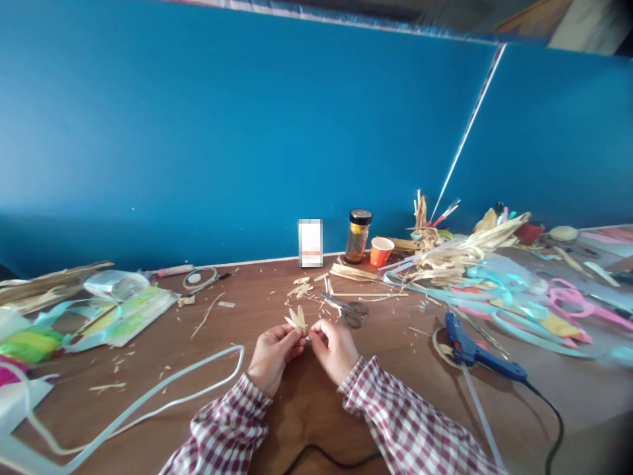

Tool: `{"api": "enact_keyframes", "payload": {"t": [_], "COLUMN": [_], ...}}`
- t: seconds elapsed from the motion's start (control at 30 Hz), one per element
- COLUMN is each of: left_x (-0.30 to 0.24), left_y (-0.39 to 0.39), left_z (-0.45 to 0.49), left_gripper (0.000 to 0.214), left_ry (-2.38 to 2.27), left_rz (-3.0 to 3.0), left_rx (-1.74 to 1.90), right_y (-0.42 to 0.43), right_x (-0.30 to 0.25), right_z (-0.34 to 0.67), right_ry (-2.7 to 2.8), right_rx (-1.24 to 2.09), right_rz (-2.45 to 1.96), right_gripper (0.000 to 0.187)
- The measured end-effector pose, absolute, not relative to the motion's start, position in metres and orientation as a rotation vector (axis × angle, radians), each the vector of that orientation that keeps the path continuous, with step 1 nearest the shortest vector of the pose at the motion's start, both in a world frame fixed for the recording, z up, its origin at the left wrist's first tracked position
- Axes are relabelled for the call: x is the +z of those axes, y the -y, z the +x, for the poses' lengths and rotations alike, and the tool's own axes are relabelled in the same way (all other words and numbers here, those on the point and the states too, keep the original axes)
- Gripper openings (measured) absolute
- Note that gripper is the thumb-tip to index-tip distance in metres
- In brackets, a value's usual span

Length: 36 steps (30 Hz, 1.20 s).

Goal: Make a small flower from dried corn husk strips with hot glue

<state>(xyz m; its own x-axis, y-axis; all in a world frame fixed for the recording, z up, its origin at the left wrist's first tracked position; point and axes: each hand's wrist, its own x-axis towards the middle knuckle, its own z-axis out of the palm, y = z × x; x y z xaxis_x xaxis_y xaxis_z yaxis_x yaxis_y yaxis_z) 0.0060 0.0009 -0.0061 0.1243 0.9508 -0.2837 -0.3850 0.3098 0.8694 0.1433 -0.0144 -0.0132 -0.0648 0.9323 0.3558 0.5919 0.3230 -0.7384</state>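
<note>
Pale, petal-shaped pieces of dried husk point(297, 318) fan out like a small flower from the fingertips of my left hand point(275, 353), which is closed on them. My right hand point(334, 348) is pinched close beside their base; what lies between its fingertips, if anything, is too small to make out. Just beyond my right hand, dark-handled scissors point(352, 313) lie on the brown table point(301, 422). Cut husk scraps point(302, 288) are scattered past my fingers.
A blue glue gun point(477, 349) with a black cord rests at the right, near pink scissors point(576, 300). Dried husks point(445, 257) and light-blue ribbon point(514, 326) heap behind it. A lidded jar point(357, 237) and orange paper cup point(382, 252) stand by the blue wall. White tubing point(163, 389) loops at left.
</note>
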Motion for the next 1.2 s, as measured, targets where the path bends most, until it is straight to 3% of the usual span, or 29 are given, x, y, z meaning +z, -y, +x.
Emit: {"api": "enact_keyframes", "payload": {"t": [1.2], "left_x": [-0.0089], "left_y": [-0.0023], "left_z": [0.004], "left_gripper": [0.024], "left_ry": [-0.939], "left_rz": [0.705], "left_rx": [1.117], "right_y": [0.0164], "right_x": [-0.0154], "right_z": [0.1381], "right_ry": [1.736], "right_rx": [0.508], "right_rz": [-1.347], "right_gripper": [0.008]}}
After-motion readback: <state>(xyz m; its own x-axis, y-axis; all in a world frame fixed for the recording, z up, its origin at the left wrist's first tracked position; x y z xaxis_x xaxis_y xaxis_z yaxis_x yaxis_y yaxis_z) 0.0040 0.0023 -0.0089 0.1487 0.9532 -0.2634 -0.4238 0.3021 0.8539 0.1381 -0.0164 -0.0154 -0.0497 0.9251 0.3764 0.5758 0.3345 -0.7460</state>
